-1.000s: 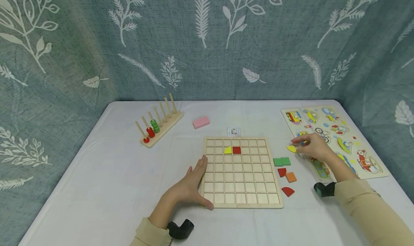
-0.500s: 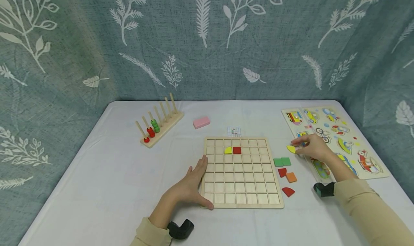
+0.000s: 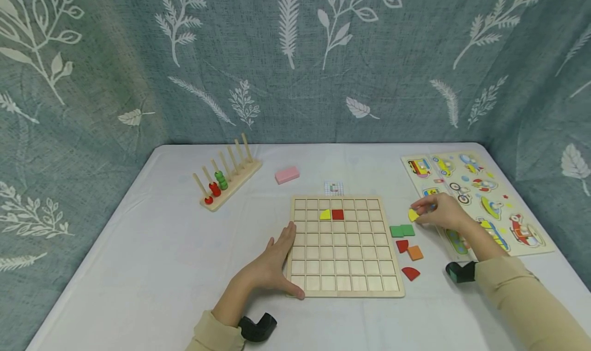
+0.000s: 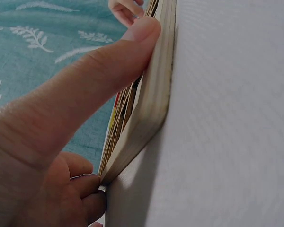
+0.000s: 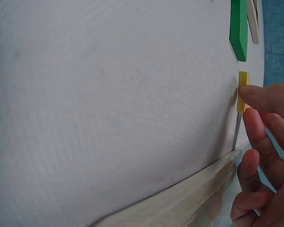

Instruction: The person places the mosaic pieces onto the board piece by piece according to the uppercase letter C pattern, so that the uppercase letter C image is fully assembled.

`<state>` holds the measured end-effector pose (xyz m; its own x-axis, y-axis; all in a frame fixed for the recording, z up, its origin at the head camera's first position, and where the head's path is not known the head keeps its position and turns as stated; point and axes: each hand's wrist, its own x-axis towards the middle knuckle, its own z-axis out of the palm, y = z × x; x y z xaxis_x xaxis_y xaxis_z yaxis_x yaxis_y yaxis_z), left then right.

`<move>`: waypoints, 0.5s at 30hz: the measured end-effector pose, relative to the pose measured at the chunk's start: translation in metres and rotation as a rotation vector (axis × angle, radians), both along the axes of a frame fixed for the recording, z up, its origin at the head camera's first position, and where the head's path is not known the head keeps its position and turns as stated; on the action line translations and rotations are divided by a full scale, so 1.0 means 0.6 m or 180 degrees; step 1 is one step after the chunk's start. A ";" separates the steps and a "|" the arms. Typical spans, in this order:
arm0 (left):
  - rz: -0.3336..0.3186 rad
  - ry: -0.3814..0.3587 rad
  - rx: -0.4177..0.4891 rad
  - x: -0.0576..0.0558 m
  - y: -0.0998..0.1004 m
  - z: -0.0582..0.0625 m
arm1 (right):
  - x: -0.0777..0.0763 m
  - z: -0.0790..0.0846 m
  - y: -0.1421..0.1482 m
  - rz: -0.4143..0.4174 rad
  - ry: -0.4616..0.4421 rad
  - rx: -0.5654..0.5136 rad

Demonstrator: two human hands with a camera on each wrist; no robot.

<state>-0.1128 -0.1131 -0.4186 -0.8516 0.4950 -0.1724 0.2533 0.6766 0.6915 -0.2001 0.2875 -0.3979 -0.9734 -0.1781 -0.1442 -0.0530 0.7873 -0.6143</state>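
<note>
Pinching a yellow piece (image 3: 413,215) in the right hand (image 3: 439,211), near the left edge of the picture puzzle (image 3: 502,223).
Gripping it between thumb and fingers, just beyond two green squares (image 3: 402,231) on the tabletop (image 3: 157,258); resting the left hand (image 3: 270,266) against the left edge of the gridded board (image 3: 341,269), grip spread, thumb touching near the closest left corner; having an orange square (image 3: 415,252) lying off the board's right edge.

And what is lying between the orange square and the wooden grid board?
In the head view, a red piece lies between the orange square and the wooden grid board.
</note>
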 end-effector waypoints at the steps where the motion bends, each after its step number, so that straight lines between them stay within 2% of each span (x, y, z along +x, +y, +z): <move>1: 0.0000 0.0000 0.0003 0.000 0.000 0.000 | 0.000 0.000 -0.001 0.0000 0.0000 0.0011; 15: -0.0015 -0.0003 0.0046 0.002 -0.001 0.003 | -0.005 -0.005 -0.007 0.0225 0.0081 -0.0016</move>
<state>-0.1117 -0.1140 -0.4170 -0.8491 0.5015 -0.1659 0.2560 0.6653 0.7013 -0.2030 0.2832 -0.4010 -0.9617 -0.2473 -0.1185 -0.1241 0.7778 -0.6161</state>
